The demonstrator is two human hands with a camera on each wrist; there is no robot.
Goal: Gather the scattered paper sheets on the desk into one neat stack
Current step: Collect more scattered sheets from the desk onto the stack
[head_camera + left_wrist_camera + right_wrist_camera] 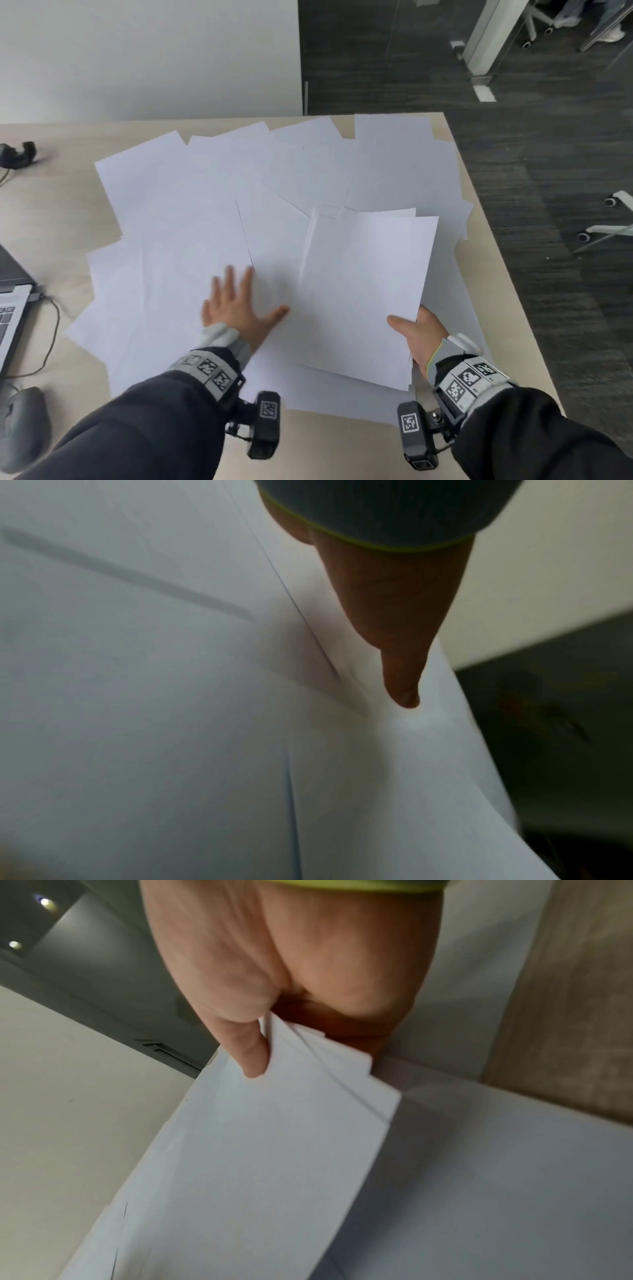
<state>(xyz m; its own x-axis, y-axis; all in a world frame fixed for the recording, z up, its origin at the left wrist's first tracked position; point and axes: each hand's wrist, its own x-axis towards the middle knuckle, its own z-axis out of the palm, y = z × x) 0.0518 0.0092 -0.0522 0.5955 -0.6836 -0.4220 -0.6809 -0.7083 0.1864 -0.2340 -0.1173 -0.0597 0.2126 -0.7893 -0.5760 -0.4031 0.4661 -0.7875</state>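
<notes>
paper sheets (191, 192) lie under the flat left hand (236, 305); right hand (419, 335) pinches a stack (363, 291).

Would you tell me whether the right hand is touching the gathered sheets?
Touching: in the right wrist view, the right hand pinches the gathered sheets at their corner.

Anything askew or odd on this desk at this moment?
Yes: loose sheets lie fanned at mixed angles across the desk, some overhanging its right edge. The right hand grips an uneven bundle; the left hand presses flat on the spread. No tears visible.
</notes>
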